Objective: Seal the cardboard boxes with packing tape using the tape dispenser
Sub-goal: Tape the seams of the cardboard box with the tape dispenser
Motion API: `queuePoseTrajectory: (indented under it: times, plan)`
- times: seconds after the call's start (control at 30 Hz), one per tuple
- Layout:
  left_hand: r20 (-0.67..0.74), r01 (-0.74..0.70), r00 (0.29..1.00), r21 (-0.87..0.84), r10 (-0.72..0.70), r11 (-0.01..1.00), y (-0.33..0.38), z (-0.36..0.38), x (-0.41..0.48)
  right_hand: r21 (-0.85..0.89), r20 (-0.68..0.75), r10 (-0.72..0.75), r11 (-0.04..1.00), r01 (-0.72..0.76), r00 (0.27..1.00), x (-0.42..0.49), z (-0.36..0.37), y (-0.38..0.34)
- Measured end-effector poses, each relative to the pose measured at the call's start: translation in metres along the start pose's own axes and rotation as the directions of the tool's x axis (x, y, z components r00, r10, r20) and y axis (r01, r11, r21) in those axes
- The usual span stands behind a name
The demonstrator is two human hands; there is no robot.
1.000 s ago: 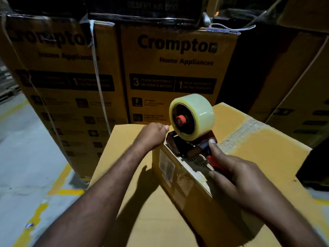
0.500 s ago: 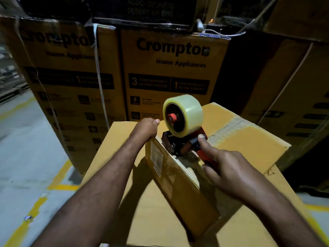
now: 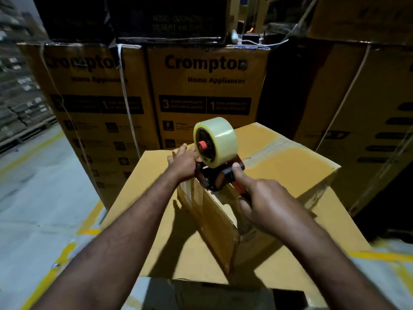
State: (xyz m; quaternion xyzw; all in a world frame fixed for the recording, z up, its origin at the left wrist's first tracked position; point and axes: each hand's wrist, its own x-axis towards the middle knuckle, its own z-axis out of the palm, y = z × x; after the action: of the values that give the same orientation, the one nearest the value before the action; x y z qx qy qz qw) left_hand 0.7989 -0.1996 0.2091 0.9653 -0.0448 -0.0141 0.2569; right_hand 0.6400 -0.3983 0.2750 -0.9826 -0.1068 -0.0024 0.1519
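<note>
A small cardboard box (image 3: 290, 166) sits on top of a larger flat cardboard box (image 3: 156, 220). The tape dispenser (image 3: 218, 173), red and black with a fat roll of clear tape (image 3: 220, 139), rests on the small box's near left top edge. My right hand (image 3: 266, 204) grips its red handle, thumb stretched forward along the frame. My left hand (image 3: 184, 161) lies just left of the dispenser with fingers spread straight, pressing at the box's top corner. A strip of clear tape runs down the small box's left face.
Tall printed "Cromptor Home Appliances" cartons (image 3: 207, 90) stand stacked right behind the boxes, strapped with white bands, and more brown cartons (image 3: 366, 113) rise at right. Grey concrete floor (image 3: 33, 198) with yellow lines lies at left. Dark cartons sit on top of the stack.
My left hand has uncurled from a fist to spread straight fingers beside the dispenser. The dispenser and my right hand stay at the box's left edge. The camera has drawn back slightly.
</note>
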Motion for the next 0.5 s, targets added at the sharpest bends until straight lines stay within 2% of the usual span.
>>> queuePoseTrajectory:
  times: [0.27,0.4,0.5]
  plan:
    - [-0.003,0.018,1.000,0.141,-0.017,0.990,-0.005,0.007,0.013,-0.001,0.011,-0.018,1.000,0.018,1.000,-0.006,-0.002,0.001]
    - [-0.028,0.048,0.999,0.081,-0.046,0.996,-0.002,0.006,0.015,-0.026,0.037,-0.005,1.000,0.006,0.999,-0.033,-0.012,0.011]
    - [-0.031,0.073,0.997,0.115,-0.070,0.991,-0.003,0.008,0.020,-0.036,0.046,0.011,0.999,-0.010,0.999,-0.060,-0.021,0.017]
